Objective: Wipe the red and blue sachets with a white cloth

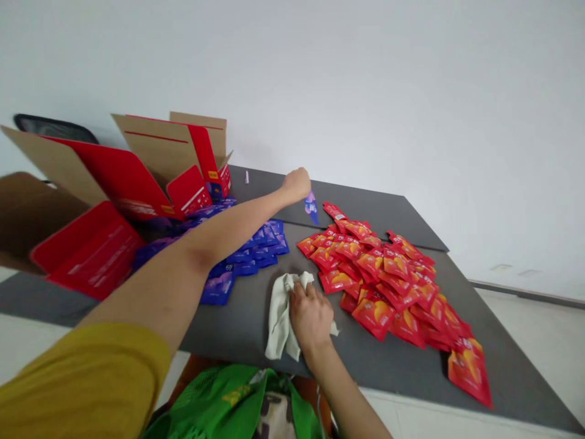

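My left hand (297,184) is stretched far out over the back of the grey table, its fingers closed on a blue packet (311,207) that hangs below the fist. My right hand (311,314) presses a crumpled white cloth (280,323) against the table near the front edge, fingers curled over it. To the right of the cloth lies a heap of red packets (379,268) with an orange print. Under and beyond my left forearm, blue packets (260,244) are spread in a pile.
Open red cardboard boxes (100,250) with raised flaps stand at the left. A small pale stick-like object (247,177) lies at the back of the grey table (365,210). A white wall rises behind it. A green apron (219,402) covers my lap.
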Available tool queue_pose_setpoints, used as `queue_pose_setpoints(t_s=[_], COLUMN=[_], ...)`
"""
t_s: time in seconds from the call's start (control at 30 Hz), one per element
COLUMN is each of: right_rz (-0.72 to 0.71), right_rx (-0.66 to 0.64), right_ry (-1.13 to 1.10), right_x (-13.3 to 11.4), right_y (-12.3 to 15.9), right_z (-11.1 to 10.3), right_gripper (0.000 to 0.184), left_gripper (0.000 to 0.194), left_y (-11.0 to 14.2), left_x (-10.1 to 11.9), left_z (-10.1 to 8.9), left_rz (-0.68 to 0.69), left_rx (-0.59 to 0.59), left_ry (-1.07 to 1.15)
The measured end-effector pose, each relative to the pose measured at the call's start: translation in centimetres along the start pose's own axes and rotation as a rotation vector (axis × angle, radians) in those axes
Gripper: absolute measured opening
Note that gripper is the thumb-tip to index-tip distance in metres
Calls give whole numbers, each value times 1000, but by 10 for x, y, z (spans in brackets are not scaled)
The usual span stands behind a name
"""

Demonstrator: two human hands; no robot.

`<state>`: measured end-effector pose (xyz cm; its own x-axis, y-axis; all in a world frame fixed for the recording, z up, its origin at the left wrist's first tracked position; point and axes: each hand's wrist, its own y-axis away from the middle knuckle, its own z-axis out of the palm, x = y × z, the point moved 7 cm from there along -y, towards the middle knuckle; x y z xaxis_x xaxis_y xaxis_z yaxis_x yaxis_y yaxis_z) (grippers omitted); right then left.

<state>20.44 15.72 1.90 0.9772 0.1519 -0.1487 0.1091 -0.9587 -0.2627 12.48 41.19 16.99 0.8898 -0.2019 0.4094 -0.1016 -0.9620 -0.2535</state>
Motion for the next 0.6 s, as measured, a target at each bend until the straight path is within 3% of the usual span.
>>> queue_pose_setpoints(t_s=[0.1, 0.2, 0.27, 0.33, 0.4, 0.47, 0.53, 0.6], right_rz=[176, 305, 321, 301, 266, 231, 209, 212], right_rx=[57, 164, 275, 362, 396, 367, 300, 246], right_ry=[-67, -278, -469, -587, -640, -670, -667, -597], right_x=[18, 41, 51, 57, 57, 55, 55, 60], right_y=[14, 37, 48, 54, 53, 49, 43, 37], right_z=[-17, -51, -83, -114, -135, -140, -129, -114], right_gripper=[26, 35, 44, 46, 45, 44, 40, 37], left_gripper=[29, 24, 21, 23, 24, 29, 41, 60], left_y=[66, 128, 161, 191, 220, 245, 264, 275], left_x=[17, 9, -14, -38, -54, -57, -51, -42], left_z=[-42, -54, -40, -11, 19, 39, 54, 53], left_rz=[80, 93, 0, -129, -230, -273, -280, -241], left_rx=[140, 102, 9, -75, -46, 118, 172, 253], left_ry=[81, 167, 238, 286, 290, 276, 250, 228])
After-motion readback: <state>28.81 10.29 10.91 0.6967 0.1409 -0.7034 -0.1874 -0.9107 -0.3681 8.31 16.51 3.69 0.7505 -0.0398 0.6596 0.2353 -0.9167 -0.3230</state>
